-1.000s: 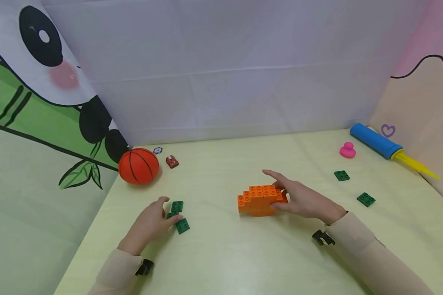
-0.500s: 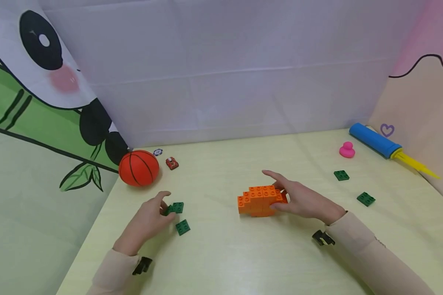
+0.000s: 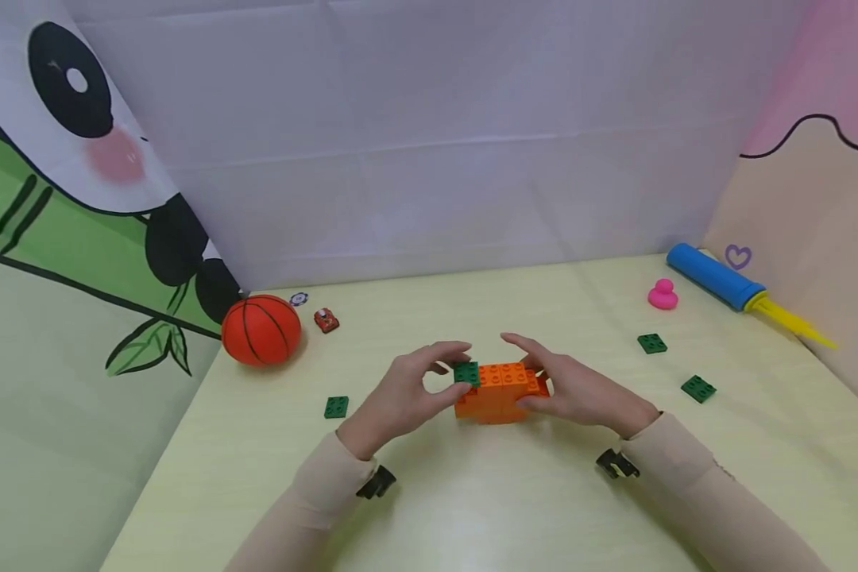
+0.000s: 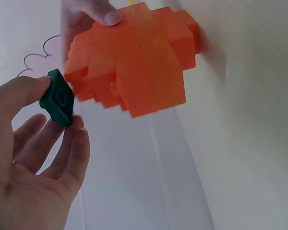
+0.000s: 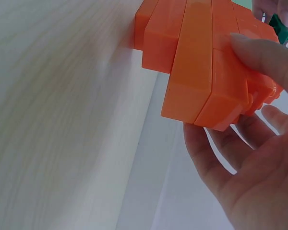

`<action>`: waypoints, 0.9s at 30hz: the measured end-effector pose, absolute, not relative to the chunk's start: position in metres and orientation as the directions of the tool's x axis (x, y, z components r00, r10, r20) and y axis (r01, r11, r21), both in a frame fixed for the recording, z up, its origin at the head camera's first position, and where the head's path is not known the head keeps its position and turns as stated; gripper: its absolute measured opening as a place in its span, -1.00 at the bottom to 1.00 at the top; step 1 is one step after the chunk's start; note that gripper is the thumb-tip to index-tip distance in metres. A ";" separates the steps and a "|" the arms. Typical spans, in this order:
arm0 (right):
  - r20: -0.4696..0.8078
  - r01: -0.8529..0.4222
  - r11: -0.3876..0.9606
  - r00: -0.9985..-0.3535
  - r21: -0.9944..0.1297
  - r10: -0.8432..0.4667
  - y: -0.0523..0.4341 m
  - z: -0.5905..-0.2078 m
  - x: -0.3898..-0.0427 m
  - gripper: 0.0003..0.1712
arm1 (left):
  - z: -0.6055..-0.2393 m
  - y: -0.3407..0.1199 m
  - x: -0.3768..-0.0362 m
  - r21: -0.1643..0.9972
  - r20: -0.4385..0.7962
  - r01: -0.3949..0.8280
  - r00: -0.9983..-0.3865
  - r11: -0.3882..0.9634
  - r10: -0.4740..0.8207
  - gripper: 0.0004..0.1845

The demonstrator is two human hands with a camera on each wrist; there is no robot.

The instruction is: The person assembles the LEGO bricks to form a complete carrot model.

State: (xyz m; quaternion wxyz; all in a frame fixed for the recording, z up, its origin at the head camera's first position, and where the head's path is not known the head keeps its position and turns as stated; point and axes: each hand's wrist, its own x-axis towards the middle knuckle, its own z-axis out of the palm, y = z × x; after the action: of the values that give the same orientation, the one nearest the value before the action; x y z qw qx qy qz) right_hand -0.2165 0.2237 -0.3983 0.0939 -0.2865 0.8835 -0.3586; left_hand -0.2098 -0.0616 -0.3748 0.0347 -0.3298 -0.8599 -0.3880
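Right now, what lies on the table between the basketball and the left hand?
In the head view, one loose green plate lies between the basketball and the left hand; the rest is bare table.

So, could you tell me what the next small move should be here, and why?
Probably press the green plate down onto the orange block build: the left hand pinches it at the build's top left corner, while the right hand steadies the other end.

**Three views, one shared block pile**

My head camera looks forward and down over the pale yellow counter (image 3: 472,508). Both wrist cameras sit very close, facing inward from opposite sides; all three share the stepped orange plastic brick pile (image 3: 500,391) (image 4: 134,72) (image 5: 206,62).
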 end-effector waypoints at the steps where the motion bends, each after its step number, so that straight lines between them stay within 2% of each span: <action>1: 0.038 -0.438 0.577 -0.817 -0.689 -0.575 0.223 -0.399 -0.216 0.08 | -0.376 -0.058 -0.211 0.645 0.311 0.597 -0.776 0.478 0.549 -0.48; 8: 0.042 -0.443 0.569 -0.812 -0.692 -0.582 0.221 -0.398 -0.216 0.07 | -0.376 -0.053 -0.216 0.658 0.272 0.584 -0.773 0.474 0.574 -0.46; 19: 0.069 -0.471 0.550 -0.798 -0.690 -0.598 0.224 -0.399 -0.218 0.03 | -0.364 -0.049 -0.224 0.616 0.233 0.625 -0.726 0.480 0.647 -0.41; 24: 0.057 -0.455 0.557 -0.806 -0.694 -0.589 0.223 -0.398 -0.217 0.04 | -0.368 -0.051 -0.223 0.613 0.227 0.617 -0.735 0.493 0.638 -0.37; 27: 0.046 -0.443 0.568 -0.814 -0.694 -0.579 0.223 -0.397 -0.216 0.05 | -0.369 -0.058 -0.220 0.610 0.212 0.587 -0.768 0.532 0.604 -0.34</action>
State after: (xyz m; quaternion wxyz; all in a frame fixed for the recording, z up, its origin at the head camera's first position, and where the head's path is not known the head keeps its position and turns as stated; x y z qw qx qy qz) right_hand -0.2158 0.2228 -0.3973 0.0936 -0.2903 0.8804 -0.3631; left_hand -0.2195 -0.0580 -0.3687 -0.0125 -0.3404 -0.8753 -0.3434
